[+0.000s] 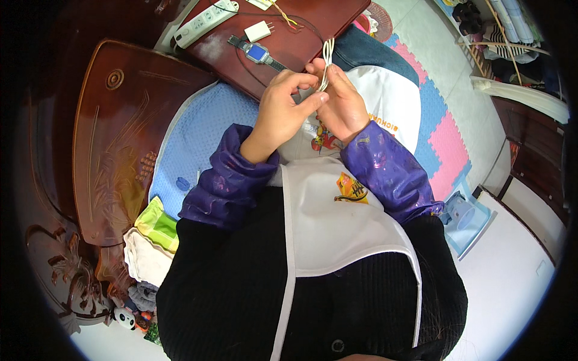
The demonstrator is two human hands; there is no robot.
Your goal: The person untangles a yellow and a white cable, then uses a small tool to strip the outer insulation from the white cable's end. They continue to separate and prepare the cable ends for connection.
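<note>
A thin white cable point(328, 53), folded into a narrow looped bundle, stands up between my two hands above my lap, near the table's edge. My right hand point(343, 108) holds the bundle, its thumb along one side and its palm partly turned up. My left hand point(282, 109) is curled in from the left, thumb tip pressed at the bundle's lower end; its fingers partly hide the contact. On the dark red table point(301, 27) just beyond lie a smartwatch point(257, 53) with a lit blue screen and a white charger plug point(259, 30).
A white power strip point(206, 24) lies at the table's far left. Loose wires with yellow and red ends point(290, 23) and a black cord are on the table. Left of me is a carved wooden seat with a blue cushion point(208, 126); foam mats point(448, 141) cover floor at right.
</note>
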